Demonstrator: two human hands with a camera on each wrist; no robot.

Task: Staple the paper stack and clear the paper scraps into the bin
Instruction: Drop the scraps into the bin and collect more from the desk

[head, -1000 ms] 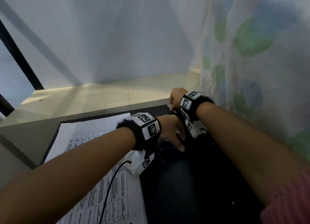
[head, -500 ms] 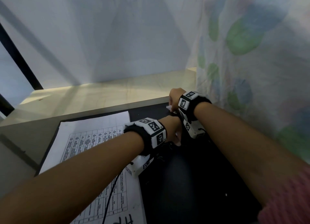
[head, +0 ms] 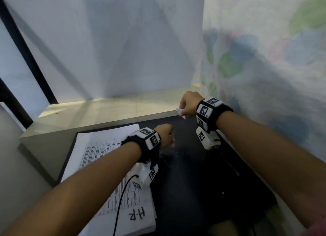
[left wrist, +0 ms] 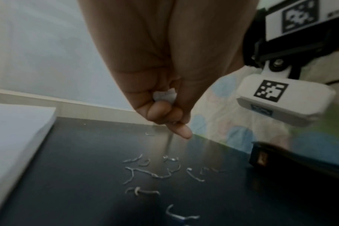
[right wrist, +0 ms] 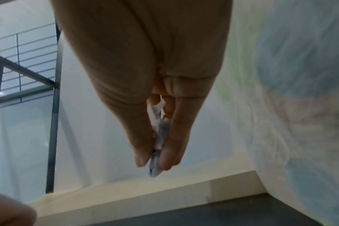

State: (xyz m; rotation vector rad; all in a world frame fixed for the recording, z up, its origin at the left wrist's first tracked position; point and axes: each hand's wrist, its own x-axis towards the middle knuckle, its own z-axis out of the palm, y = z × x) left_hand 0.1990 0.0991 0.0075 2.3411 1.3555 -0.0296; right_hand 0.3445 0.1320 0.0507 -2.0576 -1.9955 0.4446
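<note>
I have the black mat (head: 202,191) under both arms, and on its left side lies the stack (head: 112,165), its printed table face up; whether it is stapled I cannot tell from here. No bin shows in any view, and that is my main worry: I would have to carry both handfuls to a place I cannot see, and a long blind reach invites a spill. My right hand (head: 189,103) hangs above the mat's far edge with thumb and fingers pinched on a wad of scraps (right wrist: 157,137), part of it poking out below the fingertips, so a slack pinch could shed pieces over the ledge (head: 105,106). My left hand (head: 165,136) is curled over the mat just right of the stack, holding a small scrap (left wrist: 164,95) deep in the fist; it looks secure, but opening early would drop it. Smallest of all, bent staples (left wrist: 155,172) litter the mat below that hand. They are thin and scattered, and I judge they could be missed or prick a finger if swept up.
</note>
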